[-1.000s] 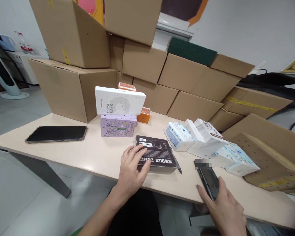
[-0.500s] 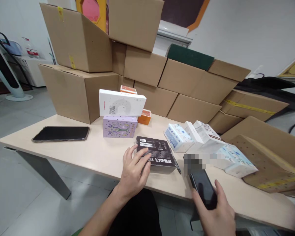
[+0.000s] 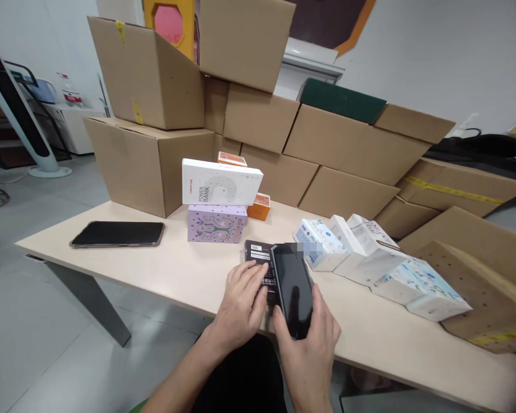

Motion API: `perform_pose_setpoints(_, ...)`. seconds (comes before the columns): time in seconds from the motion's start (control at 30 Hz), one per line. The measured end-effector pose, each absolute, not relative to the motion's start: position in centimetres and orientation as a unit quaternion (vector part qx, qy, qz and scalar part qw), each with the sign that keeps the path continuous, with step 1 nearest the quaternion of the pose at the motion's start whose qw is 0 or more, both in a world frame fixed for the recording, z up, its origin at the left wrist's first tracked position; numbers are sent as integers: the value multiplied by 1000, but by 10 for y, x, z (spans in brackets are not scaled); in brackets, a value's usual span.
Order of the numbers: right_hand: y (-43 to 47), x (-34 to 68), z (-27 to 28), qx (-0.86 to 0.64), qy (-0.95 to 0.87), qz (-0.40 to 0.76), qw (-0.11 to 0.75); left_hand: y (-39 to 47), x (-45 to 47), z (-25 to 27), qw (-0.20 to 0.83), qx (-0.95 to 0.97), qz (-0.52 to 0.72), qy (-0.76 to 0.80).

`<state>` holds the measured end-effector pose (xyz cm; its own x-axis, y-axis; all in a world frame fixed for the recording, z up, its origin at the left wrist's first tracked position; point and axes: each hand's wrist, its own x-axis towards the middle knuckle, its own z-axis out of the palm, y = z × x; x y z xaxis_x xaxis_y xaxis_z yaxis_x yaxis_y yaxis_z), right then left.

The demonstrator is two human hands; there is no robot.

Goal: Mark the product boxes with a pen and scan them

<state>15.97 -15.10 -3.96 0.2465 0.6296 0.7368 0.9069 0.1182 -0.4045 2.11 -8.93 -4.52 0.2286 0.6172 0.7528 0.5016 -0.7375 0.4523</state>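
Note:
My left hand [image 3: 244, 301] lies with fingers stretched over the near left part of a black printed box [image 3: 258, 252] on the table. My right hand [image 3: 307, 350] grips a black phone-like handheld device [image 3: 293, 289] by its lower sides, dark screen up. The device is above the box and covers its right part; whether they touch I cannot tell. Behind the hands, a white power bank box [image 3: 221, 183] stands on a purple patterned box [image 3: 217, 223]. A blue-and-white patterned pack [image 3: 320, 244] is just beyond the device.
A dark smartphone [image 3: 118, 233] lies on the table [image 3: 176, 275] at the left. Orange boxes [image 3: 259, 207] stand behind the purple one. White packages [image 3: 370, 249] and an open carton [image 3: 468, 246] are on the right. Stacked cardboard boxes [image 3: 348, 143] wall off the back.
My right hand has brought the handheld device leftward, from beside the black box to above it. The pen beside the box is now hidden. My left hand stays on the box.

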Motion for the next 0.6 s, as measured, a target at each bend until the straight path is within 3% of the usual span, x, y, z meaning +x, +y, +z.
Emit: perform_pose_setpoints(0.6, -150, 160, -42, -649, -599, -184, 431, -87, 20, -44, 130, 782, 487, 367)
